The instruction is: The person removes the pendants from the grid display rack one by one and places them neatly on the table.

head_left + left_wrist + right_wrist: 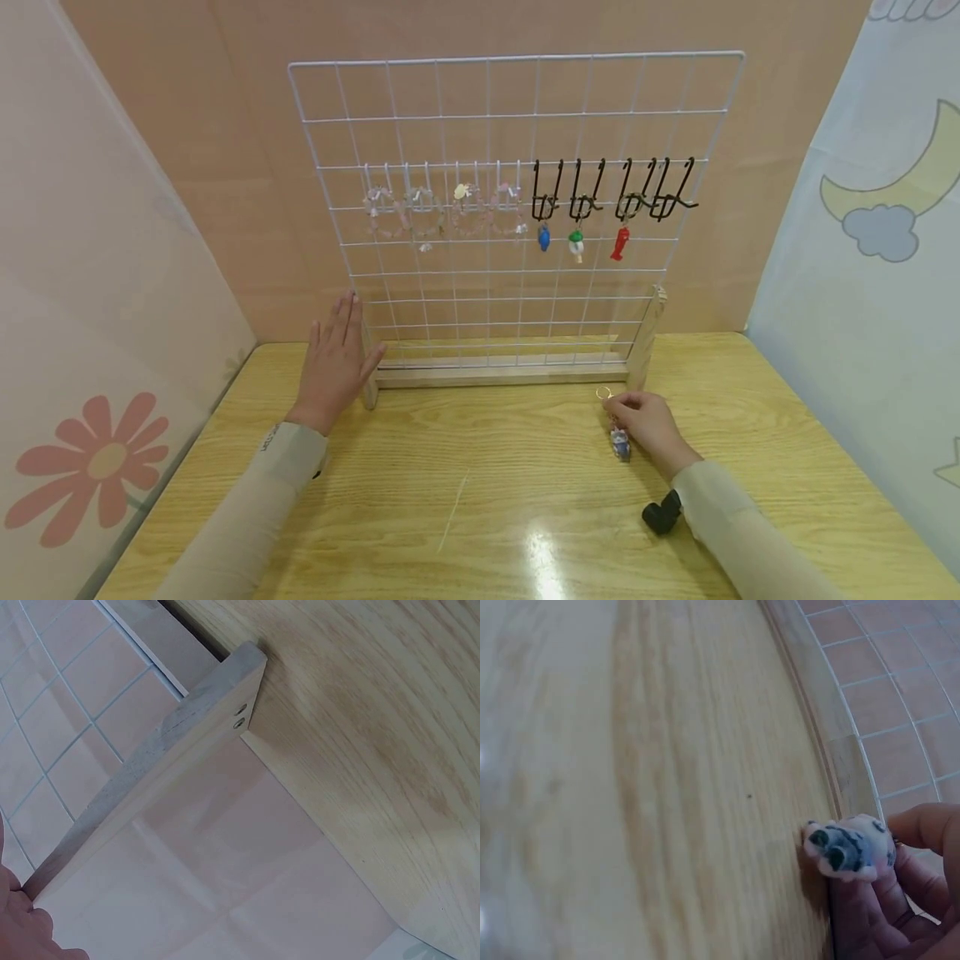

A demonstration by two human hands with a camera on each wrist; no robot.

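Note:
My right hand (651,425) pinches a keychain (619,445) between thumb and fingers, over the table to the front right of the wire rack. Its gold ring sticks up past the fingertips, and a small white, grey and blue figure dangles below. In the right wrist view this figure (849,849) shows two dark round ends close to the fingers. My left hand (333,358) lies against the rack's left wooden post (370,387), fingers straight and thumb spread toward the mesh. The left wrist view shows its fingers (30,930) at the post's upper end.
Black hooks (662,204) on the white wire rack (487,299) carry a blue charm (544,239), a green-and-white charm (576,244) and a red charm (620,243); the rightmost hook bears none. Beaded bracelets (468,221) hang on white hooks at left. Patterned panels flank the table (420,492).

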